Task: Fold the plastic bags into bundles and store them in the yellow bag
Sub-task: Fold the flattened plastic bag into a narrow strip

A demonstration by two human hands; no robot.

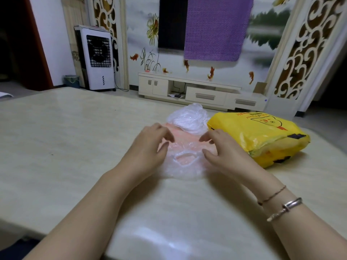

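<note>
Flatten first: press air out of pink-tinted clear bag [185,156], square edges, then fold tight so bundle holds.

Tabletop [75,132] pale, glossy. Yellow bag [262,136] bulging, on its side, right of me. Crumpled white bag [187,117] behind, just beside it. Pink bag lies flat mid-tabletop, handle cutout toward me.

My left hand [150,145] and right hand [221,151] both loose, fingers lightly curled, resting on pink bag's sides, gripping nothing.
</note>
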